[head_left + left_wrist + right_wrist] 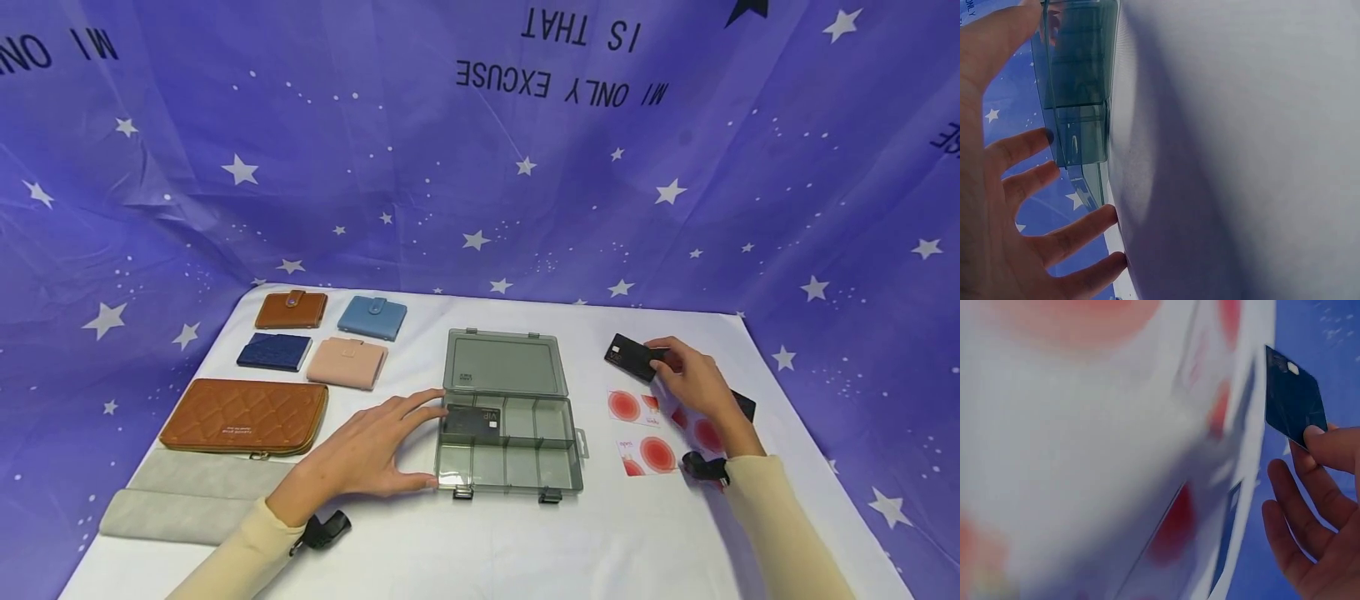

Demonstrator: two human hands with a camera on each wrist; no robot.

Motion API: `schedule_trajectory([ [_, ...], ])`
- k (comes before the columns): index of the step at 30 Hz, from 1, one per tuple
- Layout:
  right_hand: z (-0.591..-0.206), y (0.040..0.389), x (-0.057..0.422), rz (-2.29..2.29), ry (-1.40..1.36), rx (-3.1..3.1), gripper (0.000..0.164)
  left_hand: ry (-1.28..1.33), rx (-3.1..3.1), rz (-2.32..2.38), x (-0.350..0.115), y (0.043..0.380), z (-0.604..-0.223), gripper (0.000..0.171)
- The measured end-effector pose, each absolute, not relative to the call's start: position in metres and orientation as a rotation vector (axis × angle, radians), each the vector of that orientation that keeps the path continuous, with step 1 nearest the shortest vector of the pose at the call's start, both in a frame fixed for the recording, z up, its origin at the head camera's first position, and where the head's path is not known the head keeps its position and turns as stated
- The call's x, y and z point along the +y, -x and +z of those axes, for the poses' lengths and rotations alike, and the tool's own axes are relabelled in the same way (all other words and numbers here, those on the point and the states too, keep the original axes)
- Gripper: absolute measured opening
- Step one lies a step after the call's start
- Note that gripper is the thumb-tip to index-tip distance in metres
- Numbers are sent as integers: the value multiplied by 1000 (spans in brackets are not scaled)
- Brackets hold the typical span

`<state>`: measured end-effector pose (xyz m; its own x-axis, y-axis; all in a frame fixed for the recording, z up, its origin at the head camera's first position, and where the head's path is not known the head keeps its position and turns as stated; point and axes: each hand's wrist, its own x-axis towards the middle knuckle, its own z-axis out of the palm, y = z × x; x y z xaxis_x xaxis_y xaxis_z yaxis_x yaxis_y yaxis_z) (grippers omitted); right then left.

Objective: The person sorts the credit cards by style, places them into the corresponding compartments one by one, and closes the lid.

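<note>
My right hand [693, 382] pinches a black VIP card [628, 357] by one corner between thumb and index finger. In the right wrist view the same card [1294, 394] is held up, its pale chip showing, with the other fingers loosely bent. A translucent grey-green compartment box [525, 471] lies with its lid [506, 364] folded back. Inside its upper row, at the left, rests another black VIP card [471, 422]. My left hand [367, 446] spreads along the box's left side, its fingertips and thumb right at the edge; the left wrist view shows those fingers extended.
Red-and-white cards [648, 457] lie below the right hand, with another black card [744, 406] partly behind the wrist. On the left sit several small card wallets [347, 363], a quilted brown zip wallet [243, 417] and a grey folded case [187, 504]. A starry purple cloth [420, 192] rises behind.
</note>
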<state>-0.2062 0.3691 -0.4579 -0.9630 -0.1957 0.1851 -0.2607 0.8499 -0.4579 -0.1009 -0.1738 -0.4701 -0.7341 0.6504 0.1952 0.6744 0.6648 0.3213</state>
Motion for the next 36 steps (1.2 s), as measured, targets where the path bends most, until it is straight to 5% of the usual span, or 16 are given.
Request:
schedule_trajectory([
  [18, -433, 161, 245, 1173, -472, -2612, 32, 1112, -2834, -609, -174, 100, -468, 91],
  [36, -445, 122, 173, 1128, -765, -2805, 27, 1099, -2842, -626, -175, 100, -469, 92],
])
